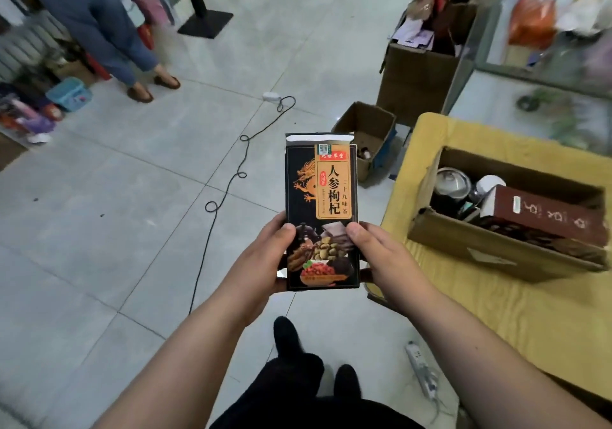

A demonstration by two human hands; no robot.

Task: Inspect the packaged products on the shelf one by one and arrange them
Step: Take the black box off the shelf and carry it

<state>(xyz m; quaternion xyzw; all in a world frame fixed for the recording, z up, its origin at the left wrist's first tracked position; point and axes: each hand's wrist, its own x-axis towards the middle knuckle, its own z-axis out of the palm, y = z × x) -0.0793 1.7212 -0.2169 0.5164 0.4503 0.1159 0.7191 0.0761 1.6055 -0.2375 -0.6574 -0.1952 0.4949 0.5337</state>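
Note:
I hold a tall black tea box (320,196) upright in front of me, above the tiled floor. It bears a golden dragon, an orange label with Chinese characters and pictures of herbs and berries. Its top flap stands open, showing white inside. My left hand (265,259) grips the box's lower left edge, thumb on the front. My right hand (377,256) grips the lower right edge the same way.
To my right, a yellow-covered table (496,312) carries an open cardboard carton (490,246) with a dark red box (546,216) and jars. More cartons (367,130) stand on the floor beyond. A black cable (228,190) snakes across the tiles. A person (109,31) stands at far left by shelves.

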